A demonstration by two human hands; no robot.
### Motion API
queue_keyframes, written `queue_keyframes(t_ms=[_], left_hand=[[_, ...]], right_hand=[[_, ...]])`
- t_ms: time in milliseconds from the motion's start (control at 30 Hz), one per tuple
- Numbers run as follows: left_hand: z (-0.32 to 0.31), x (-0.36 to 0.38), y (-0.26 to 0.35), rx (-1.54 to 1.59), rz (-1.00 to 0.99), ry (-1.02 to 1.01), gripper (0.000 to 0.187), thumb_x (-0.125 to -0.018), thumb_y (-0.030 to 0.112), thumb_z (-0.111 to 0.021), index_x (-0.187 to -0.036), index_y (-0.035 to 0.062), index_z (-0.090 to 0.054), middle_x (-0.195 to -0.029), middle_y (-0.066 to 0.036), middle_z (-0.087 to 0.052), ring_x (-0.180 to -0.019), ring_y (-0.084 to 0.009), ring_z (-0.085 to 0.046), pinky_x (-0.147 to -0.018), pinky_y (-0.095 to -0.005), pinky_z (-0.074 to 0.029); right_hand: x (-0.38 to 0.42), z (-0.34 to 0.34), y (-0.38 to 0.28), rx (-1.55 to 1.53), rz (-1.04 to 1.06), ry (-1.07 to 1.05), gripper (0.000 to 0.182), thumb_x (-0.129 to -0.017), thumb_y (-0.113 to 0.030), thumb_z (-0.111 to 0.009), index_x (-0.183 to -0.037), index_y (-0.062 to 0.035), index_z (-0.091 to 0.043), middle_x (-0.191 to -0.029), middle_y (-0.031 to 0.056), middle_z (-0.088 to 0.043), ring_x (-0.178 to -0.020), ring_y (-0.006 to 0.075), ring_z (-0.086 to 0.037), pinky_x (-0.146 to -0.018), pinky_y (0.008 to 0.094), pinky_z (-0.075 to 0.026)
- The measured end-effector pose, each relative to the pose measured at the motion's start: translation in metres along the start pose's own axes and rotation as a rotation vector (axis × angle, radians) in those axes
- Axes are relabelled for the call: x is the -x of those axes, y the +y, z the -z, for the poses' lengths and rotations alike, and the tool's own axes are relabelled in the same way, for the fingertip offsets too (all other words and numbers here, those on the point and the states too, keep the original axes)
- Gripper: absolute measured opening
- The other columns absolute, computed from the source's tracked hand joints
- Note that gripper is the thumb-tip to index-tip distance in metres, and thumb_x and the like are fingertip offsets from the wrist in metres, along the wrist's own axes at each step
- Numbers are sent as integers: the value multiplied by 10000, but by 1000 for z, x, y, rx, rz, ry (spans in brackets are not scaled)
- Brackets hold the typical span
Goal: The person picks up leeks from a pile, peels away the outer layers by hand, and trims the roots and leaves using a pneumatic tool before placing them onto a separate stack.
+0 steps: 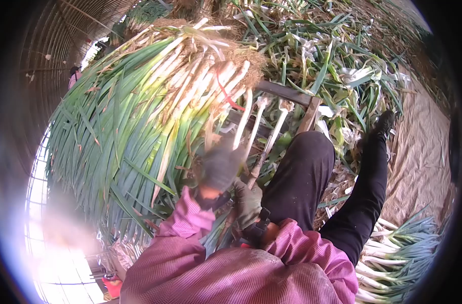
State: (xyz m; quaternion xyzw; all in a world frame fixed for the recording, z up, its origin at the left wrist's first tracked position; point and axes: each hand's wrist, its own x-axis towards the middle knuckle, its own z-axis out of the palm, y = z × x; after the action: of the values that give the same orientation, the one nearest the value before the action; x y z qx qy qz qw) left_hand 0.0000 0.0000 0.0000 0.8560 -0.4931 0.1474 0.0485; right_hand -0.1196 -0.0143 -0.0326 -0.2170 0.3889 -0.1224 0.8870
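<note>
My left hand [218, 167], in a dark glove, is smeared by motion in front of the big heap of long green onions [185, 91]. Its fingers cannot be made out. Close beside it, my right hand [248, 202] in a grey-green glove is closed around the lower part of a green onion [277, 124]. That stalk slants up and away from the glove, its trimmed white end uppermost. Two more green onions [244, 117] stand beside it, their lower parts hidden behind my left hand. Dark bands circle both wrists.
A wooden frame [309, 114] stands in front of my bent knee [309, 157]. A red strap [223, 90] crosses the heap. Stripped leaves [327, 61] cover the ground ahead. More green onions [388, 258] lie at right beside a brown sheet [418, 152].
</note>
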Motion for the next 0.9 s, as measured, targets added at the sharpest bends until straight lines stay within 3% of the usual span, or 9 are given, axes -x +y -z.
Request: queue_keyframes(t_ms=[100,167,267,367,433,500,667,833,900], left_hand=[[95,-27,43,407,-21,74,154,-923,255,-568,-941,111,-617,-711,-67,-589,-551,-181,-546,-461,-379,-440],[110,-43,64,316,-134,286,148,-929,231,-554,-889,103,-615,-642,-52,-545,-505,-164,-510,-439,-377,-414],[63,-88,46,300,-78,259,173,-926,228,-538,-889,82,-623,-681,-87,-572,-548,-203,-538,-506,-384,-442],[-28,-132,-7,477,256,-190,200,-923,224,-521,-889,61,-630,-720,-122,-598,-591,-243,-565,-574,-390,-470],[-60,-124,-36,638,440,-320,218,-920,222,-510,-889,47,-636,-747,-145,-616,-620,-269,-584,-619,-394,-488],[-73,-90,-60,725,554,-238,198,-895,206,-533,-891,37,-637,-764,-177,-622,-689,-297,-606,-684,-406,-497],[-83,-10,-82,323,243,17,180,-879,164,-531,-958,31,-623,-831,-212,-611,-788,-353,-603,-743,-446,-482],[-103,-17,-82,4,-6,159,224,-859,238,-573,-1028,92,-586,-1020,-177,-585,-917,-370,-579,-758,-459,-484],[-114,-35,-79,-82,150,39,279,-859,280,-593,-1064,93,-570,-1026,-170,-574,-939,-349,-582,-743,-428,-495]], right_hand=[[-4,-3,1,73,32,44,457,-821,-226,-672,-1200,7,-569,-941,114,-654,-708,211,-627,-592,324,-497],[-5,0,-4,165,-42,27,431,-817,-223,-670,-1164,17,-577,-928,124,-646,-699,214,-613,-579,325,-489],[16,-8,-26,116,-91,42,424,-809,-229,-673,-1134,28,-580,-930,138,-640,-721,229,-606,-583,333,-475],[26,-9,-37,232,-222,23,257,-817,-243,-650,-930,-20,-592,-733,61,-564,-590,156,-568,-521,295,-463],[22,-6,-34,306,-196,-62,310,-817,-236,-660,-1002,3,-595,-782,67,-583,-675,164,-565,-585,325,-456],[12,-3,-25,456,-187,-160,336,-814,-233,-667,-1036,10,-597,-792,68,-588,-671,172,-554,-587,327,-447],[-5,-6,3,370,-228,-113,370,-786,-278,-750,-938,36,-625,-645,61,-580,-530,167,-521,-535,333,-433],[9,-12,-23,302,-209,-163,303,-804,-253,-737,-891,8,-610,-647,35,-559,-492,124,-492,-475,304,-406],[8,-15,-30,344,-237,-142,295,-807,-248,-731,-902,2,-606,-649,37,-557,-486,122,-490,-471,304,-402]])
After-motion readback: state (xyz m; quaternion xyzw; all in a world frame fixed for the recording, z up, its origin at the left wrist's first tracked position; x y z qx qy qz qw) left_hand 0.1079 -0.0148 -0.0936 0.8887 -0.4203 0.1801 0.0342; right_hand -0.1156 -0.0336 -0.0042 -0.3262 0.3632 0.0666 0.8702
